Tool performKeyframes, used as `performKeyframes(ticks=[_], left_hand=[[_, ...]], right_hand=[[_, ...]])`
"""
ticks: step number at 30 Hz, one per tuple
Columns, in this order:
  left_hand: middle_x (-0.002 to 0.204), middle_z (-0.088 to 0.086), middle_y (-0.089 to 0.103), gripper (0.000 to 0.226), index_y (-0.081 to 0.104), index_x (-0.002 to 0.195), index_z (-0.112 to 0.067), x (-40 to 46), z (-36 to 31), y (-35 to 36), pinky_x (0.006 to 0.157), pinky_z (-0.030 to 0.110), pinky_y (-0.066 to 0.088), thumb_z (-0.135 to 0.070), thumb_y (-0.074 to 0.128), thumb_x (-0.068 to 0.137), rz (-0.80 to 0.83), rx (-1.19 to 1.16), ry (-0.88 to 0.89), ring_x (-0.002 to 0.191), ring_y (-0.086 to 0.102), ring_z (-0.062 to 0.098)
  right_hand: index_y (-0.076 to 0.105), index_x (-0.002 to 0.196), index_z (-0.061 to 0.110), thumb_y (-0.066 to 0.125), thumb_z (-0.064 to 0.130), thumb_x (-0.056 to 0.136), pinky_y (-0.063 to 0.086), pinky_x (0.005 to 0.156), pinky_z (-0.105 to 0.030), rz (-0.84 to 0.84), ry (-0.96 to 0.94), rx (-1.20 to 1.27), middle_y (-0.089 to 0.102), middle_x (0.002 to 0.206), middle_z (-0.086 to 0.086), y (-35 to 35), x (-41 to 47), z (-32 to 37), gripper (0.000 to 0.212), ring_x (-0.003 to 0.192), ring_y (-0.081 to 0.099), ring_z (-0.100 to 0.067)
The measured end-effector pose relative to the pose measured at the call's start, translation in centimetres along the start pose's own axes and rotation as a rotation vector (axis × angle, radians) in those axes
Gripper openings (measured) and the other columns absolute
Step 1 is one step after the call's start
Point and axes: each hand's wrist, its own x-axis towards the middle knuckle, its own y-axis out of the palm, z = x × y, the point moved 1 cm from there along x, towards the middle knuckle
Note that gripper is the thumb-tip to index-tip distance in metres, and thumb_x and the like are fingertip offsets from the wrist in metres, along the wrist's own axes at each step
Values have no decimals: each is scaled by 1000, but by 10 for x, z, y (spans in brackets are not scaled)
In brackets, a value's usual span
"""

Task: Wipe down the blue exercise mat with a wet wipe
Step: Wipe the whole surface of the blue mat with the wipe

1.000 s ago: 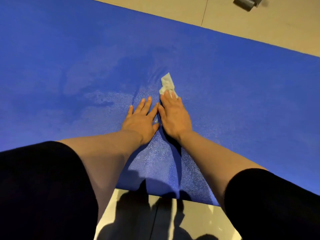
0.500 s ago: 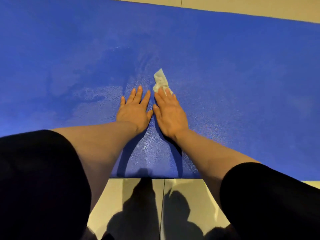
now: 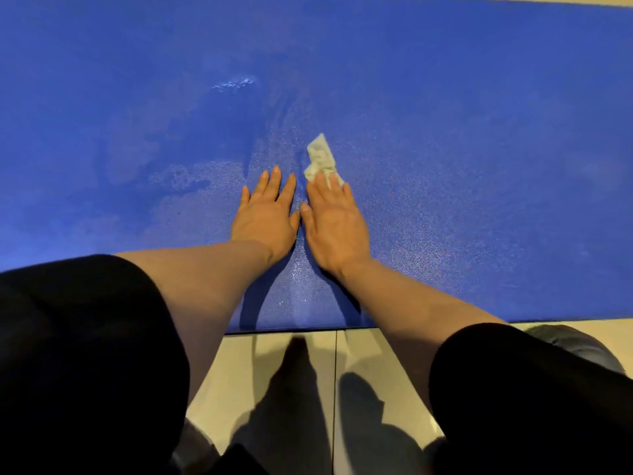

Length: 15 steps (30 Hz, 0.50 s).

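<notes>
A crumpled, pale grey-white wet wipe (image 3: 322, 160) lies on a wide blue textured exercise mat (image 3: 479, 132), its near end pinned under the straight fingertips of the right hand (image 3: 334, 222), which presses flat, palm down. Just beside it, thumbs nearly touching, the left hand (image 3: 265, 217) rests flat on the mat with fingers extended. Damp patches darken the mat to the left, and beige floor tiles (image 3: 236, 378) show along the mat's near edge.

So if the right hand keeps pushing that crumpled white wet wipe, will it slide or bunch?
The crumpled white wet wipe looks limp, so it will probably bunch more. The right hand pins only its near end with flat fingers. The blue exercise mat looks textured and damp, so expect some drag.
</notes>
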Motion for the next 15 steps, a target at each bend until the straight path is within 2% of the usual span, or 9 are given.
performKeyframes(ticks=[3, 5, 8, 10, 15], left_hand=[[163, 4, -6, 61, 4, 155, -20, -2, 4, 0, 121, 40, -2, -38, 31, 104, 7, 9, 37, 150, -6, 20], [163, 3, -6, 61, 3, 155, -20, -3, 5, -1, 121, 40, -2, -38, 31, 104, 8, 22, 45, 150, -7, 20], [163, 5, -7, 59, 2, 155, -18, -4, -1, 0, 120, 41, -3, -35, 29, 105, -9, 31, 13, 150, -8, 22], [163, 6, -7, 58, 3, 155, -16, -6, -7, 2, 120, 42, -3, -31, 30, 105, -16, 13, -22, 150, -7, 23], [163, 5, -9, 58, 2, 155, -15, -17, -15, 6, 121, 43, -2, -27, 28, 105, 7, 2, -55, 150, -8, 22]], right_hand=[[36, 149, 12, 31, 28, 106, 1, 120, -34, -27, -53, 6, 30, 157, -5, -14, -9, -27, 46, 147, 22, -19], [41, 146, 14, 33, 26, 105, 3, 120, -34, -102, 52, 4, 36, 154, -5, -22, -15, -52, 44, 144, 30, -20], [42, 145, 11, 33, 25, 105, 2, 120, -34, -192, 268, 7, 34, 155, -8, -17, -17, -59, 44, 145, 27, -24], [39, 146, 8, 31, 26, 105, 0, 120, -32, -211, 326, 48, 29, 157, -11, -7, -17, -37, 46, 147, 19, -25], [37, 147, 5, 30, 28, 103, 3, 120, -34, -55, 32, 113, 29, 156, -12, 9, -39, 3, 50, 147, 20, -27]])
